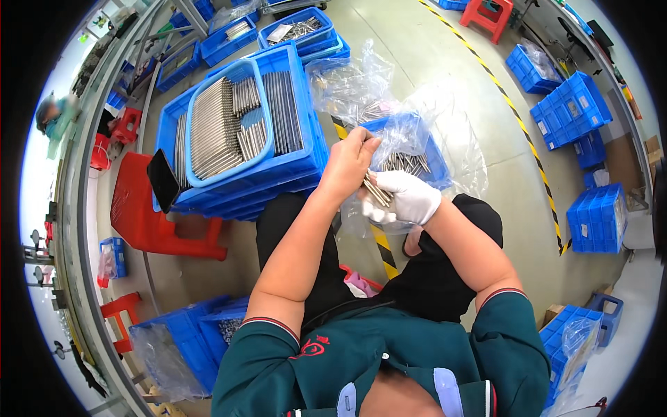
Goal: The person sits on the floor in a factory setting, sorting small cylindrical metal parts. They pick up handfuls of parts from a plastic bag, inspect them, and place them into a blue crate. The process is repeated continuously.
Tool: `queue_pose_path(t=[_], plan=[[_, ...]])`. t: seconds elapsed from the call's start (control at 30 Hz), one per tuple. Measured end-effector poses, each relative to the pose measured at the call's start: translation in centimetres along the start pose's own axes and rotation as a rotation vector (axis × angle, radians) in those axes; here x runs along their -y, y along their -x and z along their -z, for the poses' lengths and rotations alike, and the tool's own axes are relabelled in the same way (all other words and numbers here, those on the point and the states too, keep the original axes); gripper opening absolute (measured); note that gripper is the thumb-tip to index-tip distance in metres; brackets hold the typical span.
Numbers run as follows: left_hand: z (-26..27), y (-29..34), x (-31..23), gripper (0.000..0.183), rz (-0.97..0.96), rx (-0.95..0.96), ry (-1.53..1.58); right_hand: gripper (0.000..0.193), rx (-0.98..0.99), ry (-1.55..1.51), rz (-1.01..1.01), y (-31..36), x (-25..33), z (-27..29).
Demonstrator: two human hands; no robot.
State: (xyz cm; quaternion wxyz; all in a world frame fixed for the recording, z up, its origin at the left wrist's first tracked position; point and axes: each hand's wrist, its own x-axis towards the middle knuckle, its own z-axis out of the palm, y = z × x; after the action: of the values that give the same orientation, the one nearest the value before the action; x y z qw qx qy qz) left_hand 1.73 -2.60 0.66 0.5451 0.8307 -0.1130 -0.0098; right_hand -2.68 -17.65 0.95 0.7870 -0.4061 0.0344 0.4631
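In front of my knees, my right hand (410, 196), in a white glove, is closed around a small bunch of slim metal rods (379, 191). Right beside it, my bare left hand (347, 165) has its fingers pinched together; what they hold, if anything, I cannot make out. Beyond both hands stands a blue bin (436, 156) lined with clear plastic film (410, 132), with more loose metal rods (406, 164) in it. To my left, a light blue basket (262, 94) of neatly stacked rods (215, 132) rests in a blue crate (313, 132).
A dark flat device (163, 182) leans at the crate's corner, above a red stool (135, 208). Blue bins (229, 40) line the far left; blue crates (597, 219) stand on the right. Yellow-black tape (517, 104) crosses the floor. Another person (55, 115) is far left.
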Motion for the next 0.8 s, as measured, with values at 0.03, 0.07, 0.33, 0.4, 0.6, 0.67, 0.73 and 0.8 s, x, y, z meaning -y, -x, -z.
queue_pose_path(t=[0.03,0.07,0.33,0.4,0.6,0.67,0.73,0.8], plan=[[-0.1,-0.1,-0.1,0.023,-0.002,-0.004,-0.056,0.027,0.013,-0.056,0.023,-0.4,-0.2,0.2],[-0.1,-0.2,-0.2,0.024,-0.005,-0.008,-0.111,0.026,0.026,-0.112,0.046,-0.9,-0.6,0.7],[0.6,-0.3,0.4,0.026,-0.041,-0.273,-0.063,0.026,-0.164,0.224,0.204,0.0,-0.1,0.4],[0.9,-0.2,0.7,0.026,-0.081,-0.318,0.019,0.03,-0.237,0.315,0.258,0.4,0.2,0.9],[1.4,0.8,0.4,0.024,0.24,-0.012,0.744,0.027,-0.454,0.568,0.396,1.8,1.8,0.5],[1.3,0.9,0.6,0.025,0.291,0.047,0.86,0.023,-0.427,0.466,0.419,1.9,1.7,0.7],[1.3,1.0,0.6,0.025,0.313,0.075,0.9,0.017,-0.387,0.323,0.427,1.9,1.8,0.9],[1.5,1.1,0.6,0.024,0.323,0.096,0.936,0.017,-0.344,0.266,0.416,2.0,2.2,1.1]])
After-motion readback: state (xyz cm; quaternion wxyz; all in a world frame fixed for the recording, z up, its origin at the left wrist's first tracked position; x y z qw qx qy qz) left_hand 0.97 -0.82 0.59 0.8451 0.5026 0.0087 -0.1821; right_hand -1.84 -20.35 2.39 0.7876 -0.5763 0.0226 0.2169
